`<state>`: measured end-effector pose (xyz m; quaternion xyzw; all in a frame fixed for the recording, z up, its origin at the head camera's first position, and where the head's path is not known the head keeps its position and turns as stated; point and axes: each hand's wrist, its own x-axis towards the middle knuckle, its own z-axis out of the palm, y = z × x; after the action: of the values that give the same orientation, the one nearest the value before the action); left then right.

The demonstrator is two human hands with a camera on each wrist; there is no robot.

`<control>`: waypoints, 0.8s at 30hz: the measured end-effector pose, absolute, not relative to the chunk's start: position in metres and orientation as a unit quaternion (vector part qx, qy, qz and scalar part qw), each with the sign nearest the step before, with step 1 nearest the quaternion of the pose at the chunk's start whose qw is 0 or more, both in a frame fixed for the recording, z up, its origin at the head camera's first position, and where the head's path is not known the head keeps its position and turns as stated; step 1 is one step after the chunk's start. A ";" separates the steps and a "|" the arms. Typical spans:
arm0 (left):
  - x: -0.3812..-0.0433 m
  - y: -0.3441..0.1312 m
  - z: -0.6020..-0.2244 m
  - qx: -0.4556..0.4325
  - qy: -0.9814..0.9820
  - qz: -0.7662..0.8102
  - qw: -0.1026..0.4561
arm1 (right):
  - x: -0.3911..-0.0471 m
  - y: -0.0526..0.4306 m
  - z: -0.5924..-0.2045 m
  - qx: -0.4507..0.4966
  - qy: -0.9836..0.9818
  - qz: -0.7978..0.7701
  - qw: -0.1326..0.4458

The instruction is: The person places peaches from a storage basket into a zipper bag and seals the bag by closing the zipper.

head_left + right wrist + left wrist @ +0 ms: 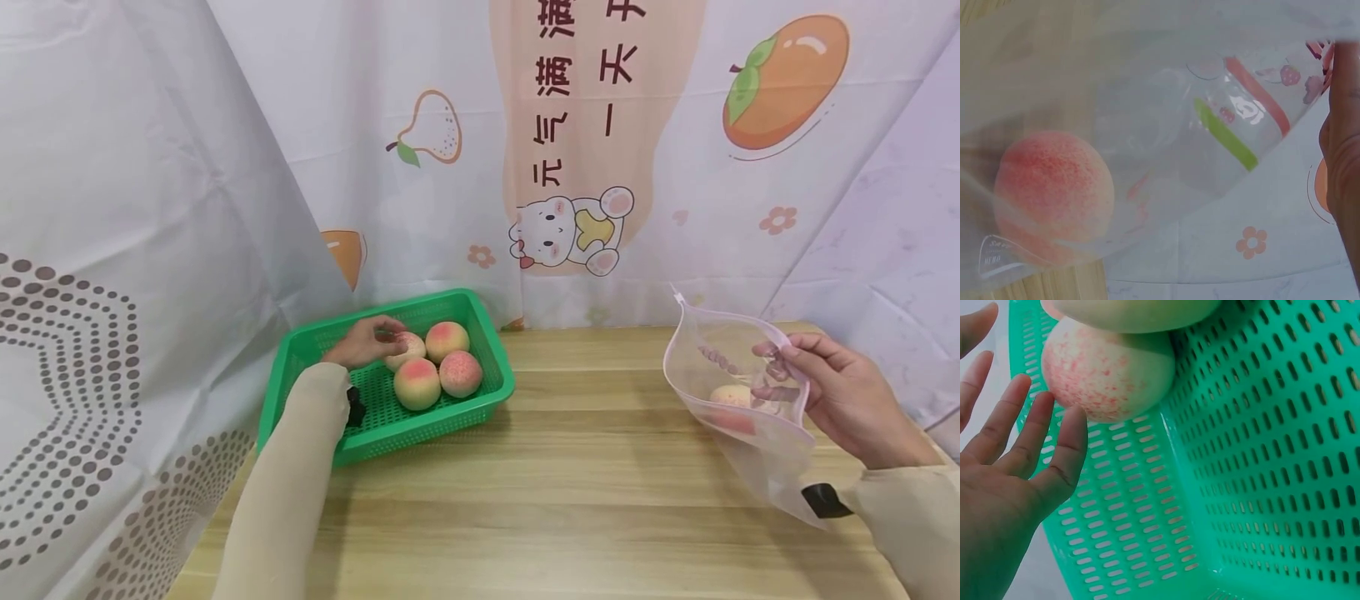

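My left hand [362, 343] reaches into the green plastic basket [495, 354], its loosely spread fingers right at a speckled peach [407, 350]. The left wrist view shows the fingertips beside that pink-flecked peach [1107, 372], not curled round it. More peaches lie close by, including a yellow-and-red one [417, 385] and a pinker one [461, 373]. At the right, my right hand [855, 396] pinches the rim of a clear zip bag [765, 454] whose mouth gapes. Through the bag's film a peach [1054, 197] shows near the bottom.
Basket and bag are over a light wooden table [570, 467], apart from each other. A printed curtain [465, 192] hangs right behind the table, and a grey-white dotted cloth [97, 333] hangs along the left side.
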<state>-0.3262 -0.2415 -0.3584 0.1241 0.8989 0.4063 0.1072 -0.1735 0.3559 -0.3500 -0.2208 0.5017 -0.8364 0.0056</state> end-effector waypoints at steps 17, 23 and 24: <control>-0.342 -0.251 -0.378 0.117 0.909 0.379 0.125 | -0.176 0.359 -0.351 -0.224 0.495 -0.840 0.000; -0.349 -0.256 -0.389 0.093 0.901 0.398 0.147 | -0.178 0.359 -0.352 -0.215 0.501 -0.839 0.003; -0.350 -0.256 -0.390 0.090 0.900 0.400 0.149 | -0.178 0.359 -0.353 -0.216 0.501 -0.838 0.003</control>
<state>-0.3500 -0.2565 -0.3898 0.0901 0.8998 0.4002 0.1488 -0.1781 0.3589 -0.3525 -0.2156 0.5015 -0.8379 0.0028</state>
